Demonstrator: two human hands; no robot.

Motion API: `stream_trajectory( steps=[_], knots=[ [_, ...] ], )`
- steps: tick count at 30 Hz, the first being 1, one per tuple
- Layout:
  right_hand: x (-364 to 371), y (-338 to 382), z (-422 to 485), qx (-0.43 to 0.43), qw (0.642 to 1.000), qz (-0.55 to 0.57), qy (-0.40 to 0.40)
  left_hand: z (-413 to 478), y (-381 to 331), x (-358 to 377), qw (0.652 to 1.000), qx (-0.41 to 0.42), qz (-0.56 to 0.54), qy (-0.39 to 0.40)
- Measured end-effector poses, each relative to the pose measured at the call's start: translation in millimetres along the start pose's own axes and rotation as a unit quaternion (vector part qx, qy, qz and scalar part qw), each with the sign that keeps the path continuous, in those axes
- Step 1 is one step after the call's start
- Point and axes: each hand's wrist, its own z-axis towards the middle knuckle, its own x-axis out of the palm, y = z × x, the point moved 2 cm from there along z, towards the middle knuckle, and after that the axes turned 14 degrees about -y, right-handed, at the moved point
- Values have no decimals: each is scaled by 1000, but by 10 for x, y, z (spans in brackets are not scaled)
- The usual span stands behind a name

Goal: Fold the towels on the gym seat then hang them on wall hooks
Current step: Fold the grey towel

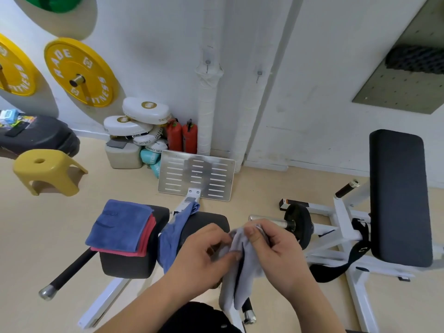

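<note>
The gym seat [127, 265] holds stacked folded towels [120, 227]; loose blue towel [170, 239] drapes beside.

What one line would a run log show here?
left hand, right hand: grip grey towel | folded blue towel on red towel, on seat pad | loose blue towel: draped beside | wall hooks: bare

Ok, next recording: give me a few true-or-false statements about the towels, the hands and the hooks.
1. The left hand and right hand both hold the grey towel. True.
2. The folded blue towel lies under the red towel. False: the blue one is on top.
3. A towel hangs on the wall hooks. False: both hooks are bare.
4. A second blue towel lies unfolded, draped on the seat. True.
</note>
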Motion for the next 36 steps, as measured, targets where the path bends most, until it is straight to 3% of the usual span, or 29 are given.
stream_trajectory(
  steps=[10, 23, 27, 33, 36],
  knots=[
    [393, 325, 476, -23, 998, 9, 62, 550, 7, -469, 988, -91, -61, 109],
    [897, 956, 773, -6, 999, -31, 3, 1327, 12, -1153, 979, -20, -14, 200],
    [967, 989, 754, -2, 999, -33, -27, 1428, -50, -1340, 977, 10, -64, 204],
    [953, 1065, 863, -21, 999, -28, -17, 1571, -140, -1488, 974, -29, -141, 176],
    [861, 1103, 936, -27, 998, -51, 19, 1619, -136, -1538, 981, 24, -39, 186]
  ],
)
